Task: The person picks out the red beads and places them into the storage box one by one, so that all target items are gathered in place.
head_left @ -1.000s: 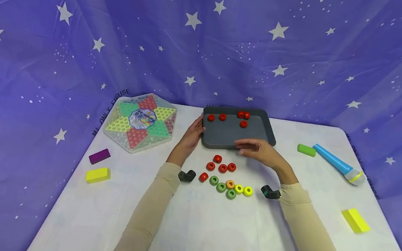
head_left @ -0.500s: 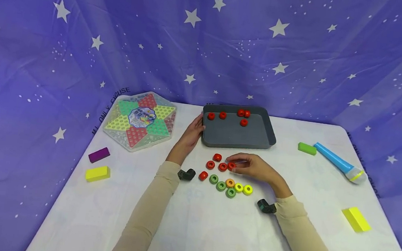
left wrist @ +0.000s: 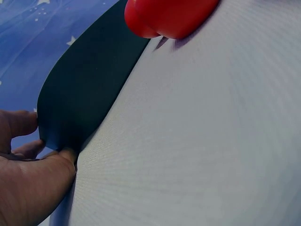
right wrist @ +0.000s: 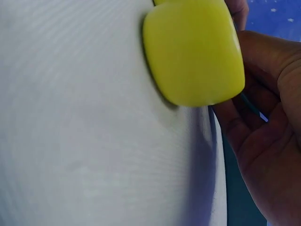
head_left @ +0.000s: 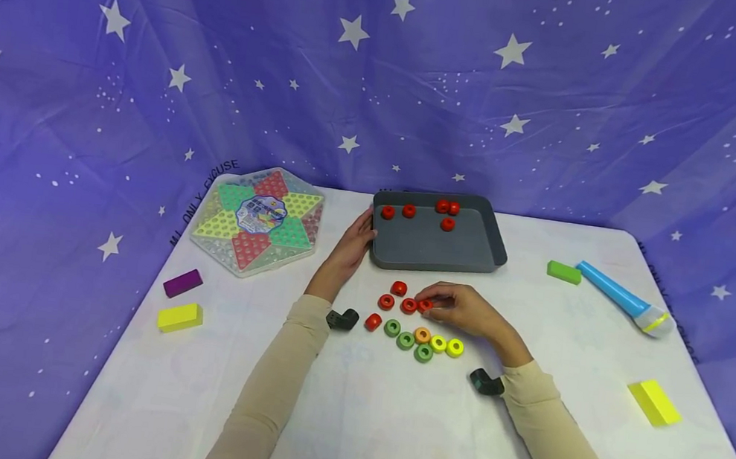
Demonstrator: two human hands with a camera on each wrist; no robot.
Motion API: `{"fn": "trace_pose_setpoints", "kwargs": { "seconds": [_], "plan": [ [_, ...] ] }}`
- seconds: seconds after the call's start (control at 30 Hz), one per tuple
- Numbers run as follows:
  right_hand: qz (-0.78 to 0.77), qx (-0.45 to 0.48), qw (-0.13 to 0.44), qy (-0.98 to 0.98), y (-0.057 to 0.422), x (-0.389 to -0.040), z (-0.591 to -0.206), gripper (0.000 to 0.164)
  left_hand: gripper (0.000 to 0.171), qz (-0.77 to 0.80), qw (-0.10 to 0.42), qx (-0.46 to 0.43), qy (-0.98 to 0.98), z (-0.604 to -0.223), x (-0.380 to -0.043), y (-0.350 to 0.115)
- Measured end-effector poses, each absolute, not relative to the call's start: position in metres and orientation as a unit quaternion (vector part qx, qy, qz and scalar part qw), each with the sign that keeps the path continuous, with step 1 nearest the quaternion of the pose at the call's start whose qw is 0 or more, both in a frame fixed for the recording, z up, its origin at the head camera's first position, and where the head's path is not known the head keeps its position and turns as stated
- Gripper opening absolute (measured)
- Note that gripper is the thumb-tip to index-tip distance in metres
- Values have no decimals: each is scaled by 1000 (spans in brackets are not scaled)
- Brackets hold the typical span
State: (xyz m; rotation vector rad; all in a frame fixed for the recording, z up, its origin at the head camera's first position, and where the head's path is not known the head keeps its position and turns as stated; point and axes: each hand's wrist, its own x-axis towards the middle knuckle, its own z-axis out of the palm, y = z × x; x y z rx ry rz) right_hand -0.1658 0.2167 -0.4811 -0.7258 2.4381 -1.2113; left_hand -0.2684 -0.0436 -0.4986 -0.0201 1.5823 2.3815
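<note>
- While the right hand's grip (head_left: 464, 308) hangs low over the white tabletop (head_left: 348, 422) in the head view, its thumb and index finger appear closed about a squat, glossy red ring bead (head_left: 422, 309), which lies right at the fingertips, on the grip's left.
- Head view, the bead itself: round, with no marked long axis, its hole turned upward; a matching red ring bead (head_left: 408, 311) sits just beside it, farther left of the grip. The right hand is the nearer one. The left hand's grip (head_left: 347, 253) is clamped on the left end of a dark grey, shallow rectangular tray (head_left: 440, 252), which lies just beyond the right hand's grip, away from the person.
- Left wrist view: thumb and fingers meet the tray at a corner; a shiny, rounded red bead (left wrist: 174, 19) lies well apart from them.
- Right wrist view: a smooth, rounded yellow bead (right wrist: 195, 61) stands between camera and fingertips, so the pinch itself is hidden.
</note>
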Motion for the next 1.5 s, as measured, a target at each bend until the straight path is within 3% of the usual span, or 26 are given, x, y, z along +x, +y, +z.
{"fn": "trace_pose_setpoints", "kwargs": {
  "seconds": [0.67, 0.9, 1.5],
  "plan": [
    [-424, -240, 139, 862, 222, -167, -469, 27, 61, 825, 138, -14, 548, -498, -269, -43],
    [-477, -196, 162, 842, 233, -176, -450, 35, 62, 825, 135, -11, 548, -497, -268, -42],
    [-525, -114, 181, 824, 255, -258, -432, 45, 61, 823, 139, -12, 551, -497, -268, -42]
  ]
}}
